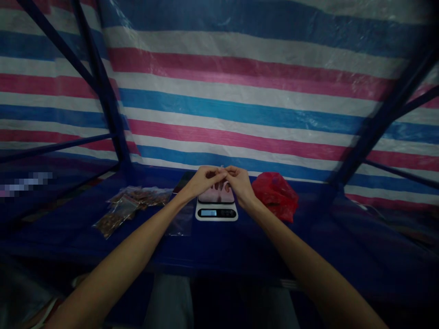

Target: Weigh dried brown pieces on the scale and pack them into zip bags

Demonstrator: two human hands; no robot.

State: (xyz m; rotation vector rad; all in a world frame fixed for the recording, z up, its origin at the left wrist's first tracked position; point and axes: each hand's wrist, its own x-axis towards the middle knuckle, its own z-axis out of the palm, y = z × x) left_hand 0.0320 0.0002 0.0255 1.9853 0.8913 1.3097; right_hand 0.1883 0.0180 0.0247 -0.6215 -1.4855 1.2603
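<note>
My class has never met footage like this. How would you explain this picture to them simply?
There is no machine: a camera on someone's head looks forward and down at their bare hands. The left hand and right hand meet over a white digital scale on a blue table. What they hold is too small to make out. To the left lie clear bags with brown contents; to the right, a red plastic bag. Behind hangs striped sheeting.

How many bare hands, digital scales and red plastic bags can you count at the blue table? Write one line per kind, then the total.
Bare hands, left hand and right hand: 2
Digital scale: 1
Red plastic bag: 1
Total: 4
</note>
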